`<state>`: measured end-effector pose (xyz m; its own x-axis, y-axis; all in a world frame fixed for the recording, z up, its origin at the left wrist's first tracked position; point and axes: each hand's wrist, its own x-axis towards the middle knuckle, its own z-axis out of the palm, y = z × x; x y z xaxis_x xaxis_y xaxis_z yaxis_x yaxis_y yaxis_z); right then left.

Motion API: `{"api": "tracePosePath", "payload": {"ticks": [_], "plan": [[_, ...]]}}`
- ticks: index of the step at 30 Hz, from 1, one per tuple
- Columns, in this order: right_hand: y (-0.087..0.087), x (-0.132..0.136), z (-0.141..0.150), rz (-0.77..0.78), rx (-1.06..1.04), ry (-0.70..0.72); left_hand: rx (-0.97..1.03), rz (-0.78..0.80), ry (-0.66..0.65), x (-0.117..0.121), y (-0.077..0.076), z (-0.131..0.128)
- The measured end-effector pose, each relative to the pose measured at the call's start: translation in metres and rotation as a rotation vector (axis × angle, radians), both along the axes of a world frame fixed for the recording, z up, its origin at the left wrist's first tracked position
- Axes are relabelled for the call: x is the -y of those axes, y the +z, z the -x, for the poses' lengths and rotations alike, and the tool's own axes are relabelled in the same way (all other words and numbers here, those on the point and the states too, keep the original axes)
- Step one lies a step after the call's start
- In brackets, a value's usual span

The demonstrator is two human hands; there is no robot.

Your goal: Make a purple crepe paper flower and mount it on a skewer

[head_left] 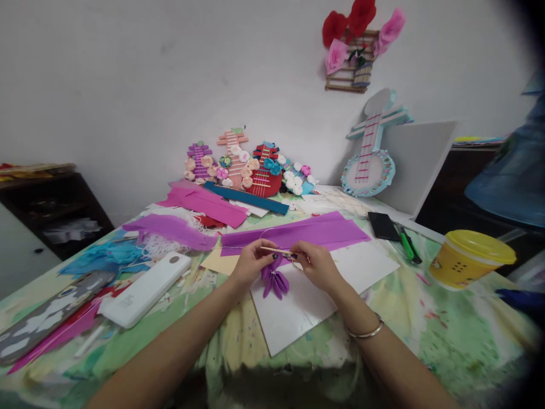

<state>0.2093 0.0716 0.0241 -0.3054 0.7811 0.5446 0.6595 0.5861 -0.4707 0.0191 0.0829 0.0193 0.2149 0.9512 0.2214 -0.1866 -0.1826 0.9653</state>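
A purple paper flower (pixel 276 282) with folded petals hangs below my left hand (pixel 252 262), whose thumb and fingers pinch it at the top. Between both hands runs a thin pale stick (pixel 275 250), nearly level. The fingers of my right hand (pixel 314 266) are closed at the stick's right end, where a small gold-coloured loop (pixel 297 264) also shows; what the loop belongs to is unclear. Under the hands lies a white board (pixel 293 318). Behind them is a long sheet of purple crepe paper (pixel 298 232), and a fine thread arcs above its left part.
On the left lie a white power bank (pixel 147 289), a patterned phone case (pixel 55 312) and white shredded strands (pixel 164 250). A yellow lidded tub (pixel 470 261), a green cutter (pixel 407 244) and a black phone (pixel 383 226) are at right. Decorated lute-shaped crafts (pixel 267 176) lean on the wall.
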Motion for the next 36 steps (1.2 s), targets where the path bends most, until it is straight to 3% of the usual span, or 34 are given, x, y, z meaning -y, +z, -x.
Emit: {"api": "tracePosePath", "payload": {"ticks": [9,17,23,36], "plan": [[-0.004,-0.003,0.0,-0.035,-0.03,0.001,-0.005,0.069,0.025,0.005,0.003,-0.001],[-0.006,-0.003,0.002,-0.045,-0.038,-0.004,-0.096,0.016,0.082,0.005,0.005,-0.002],[-0.002,-0.005,0.0,-0.014,0.01,-0.105,-0.085,-0.01,0.119,0.003,0.003,-0.001],[0.004,0.0,0.006,-0.006,0.056,-0.168,-0.087,-0.093,0.051,0.006,0.001,-0.002]]}}
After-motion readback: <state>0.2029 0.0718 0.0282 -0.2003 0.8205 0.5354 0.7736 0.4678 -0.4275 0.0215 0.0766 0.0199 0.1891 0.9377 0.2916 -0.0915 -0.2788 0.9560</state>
